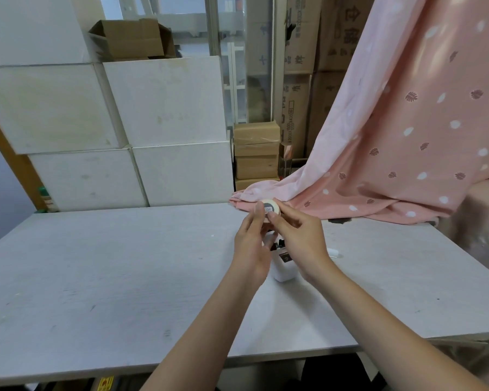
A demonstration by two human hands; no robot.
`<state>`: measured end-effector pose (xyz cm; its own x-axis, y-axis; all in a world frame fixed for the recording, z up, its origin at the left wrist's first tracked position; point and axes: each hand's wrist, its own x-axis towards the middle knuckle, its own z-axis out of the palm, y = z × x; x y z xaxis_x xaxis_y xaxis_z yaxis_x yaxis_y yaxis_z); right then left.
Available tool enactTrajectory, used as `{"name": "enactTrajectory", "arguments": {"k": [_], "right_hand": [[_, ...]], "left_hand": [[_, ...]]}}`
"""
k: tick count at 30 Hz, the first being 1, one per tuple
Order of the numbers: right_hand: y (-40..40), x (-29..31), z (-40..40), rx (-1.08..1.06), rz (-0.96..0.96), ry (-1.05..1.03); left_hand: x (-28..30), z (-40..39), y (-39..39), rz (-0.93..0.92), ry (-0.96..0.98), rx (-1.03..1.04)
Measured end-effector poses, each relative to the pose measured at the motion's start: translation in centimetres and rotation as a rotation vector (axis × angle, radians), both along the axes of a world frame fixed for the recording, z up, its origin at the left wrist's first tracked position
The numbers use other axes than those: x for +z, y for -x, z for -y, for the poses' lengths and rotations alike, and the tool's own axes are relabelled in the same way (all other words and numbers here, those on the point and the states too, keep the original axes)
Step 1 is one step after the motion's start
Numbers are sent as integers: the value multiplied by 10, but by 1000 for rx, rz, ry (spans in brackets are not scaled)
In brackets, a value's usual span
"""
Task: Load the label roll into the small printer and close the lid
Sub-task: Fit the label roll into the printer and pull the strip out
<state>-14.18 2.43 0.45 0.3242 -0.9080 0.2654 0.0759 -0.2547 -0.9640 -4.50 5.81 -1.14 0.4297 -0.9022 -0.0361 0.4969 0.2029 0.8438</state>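
Holding the label roll [271,208] above the small printer [283,262], both hands' fingers [259,213] clamped on it, you likely must lower it into the open bay next.

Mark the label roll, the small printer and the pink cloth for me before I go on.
label roll [270,208]: head view, on its round end face, held up between both hands.
small printer [283,263]: head view, on its white front body, standing on the table.
pink cloth [393,153]: head view, on the draped patterned middle.
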Motion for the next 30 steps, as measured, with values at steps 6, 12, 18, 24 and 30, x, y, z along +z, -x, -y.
{"name": "enactTrajectory", "arguments": {"k": [6,12,18,24,30], "right_hand": [[29,-1,31,-58,-311,95],[31,-2,44,-44,-583,146],[29,2,48,-11,-703,203],[30,0,51,20,-770,239],[29,-6,53,58,-847,276]], "left_hand": [[-60,-18,-43,1077,-168,170],[-75,2,-55,1571,-262,-130],[-67,14,-60,1617,-287,-195],[-79,2,-44,1401,-189,-57],[-86,0,-38,1350,-218,1]]}}
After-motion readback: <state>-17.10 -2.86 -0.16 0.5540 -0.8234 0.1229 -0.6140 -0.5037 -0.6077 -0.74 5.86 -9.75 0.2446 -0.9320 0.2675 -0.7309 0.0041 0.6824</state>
